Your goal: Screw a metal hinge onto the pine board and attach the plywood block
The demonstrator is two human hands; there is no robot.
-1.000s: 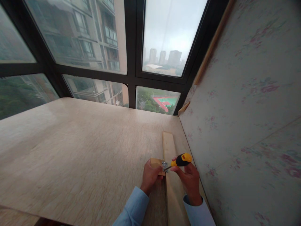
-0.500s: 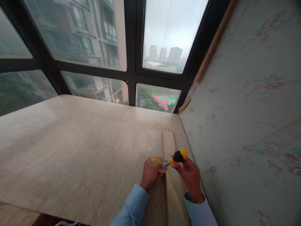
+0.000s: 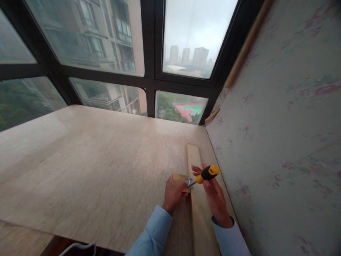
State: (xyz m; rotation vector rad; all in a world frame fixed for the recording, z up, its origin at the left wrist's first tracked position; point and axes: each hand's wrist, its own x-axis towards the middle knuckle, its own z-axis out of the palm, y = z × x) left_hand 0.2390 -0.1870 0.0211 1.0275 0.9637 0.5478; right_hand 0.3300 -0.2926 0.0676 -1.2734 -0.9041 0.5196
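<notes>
My right hand [image 3: 214,197] holds a yellow-and-black screwdriver [image 3: 207,173] by its handle, some fingers lifted off it. The shaft slants down to the left, its tip at a small metal hinge [image 3: 189,180]. This hinge spans a short wooden block [image 3: 179,177] and a long wooden board [image 3: 199,213] that lies beside the wall. My left hand [image 3: 173,193] grips the short block, thumb on top near the screwdriver's tip. Whether the tip sits in a screw head is too small to tell.
The boards rest on a wide marble-patterned sill [image 3: 93,167]. Close on the right rises a wall with floral wallpaper [image 3: 266,153]. Dark-framed windows [image 3: 150,85] stand behind the sill. A white cable [image 3: 80,245] shows below the front edge at lower left.
My right hand's fingers have loosened and spread around the screwdriver handle, which has turned. My left hand keeps its grip on the block. The view has shifted slightly.
</notes>
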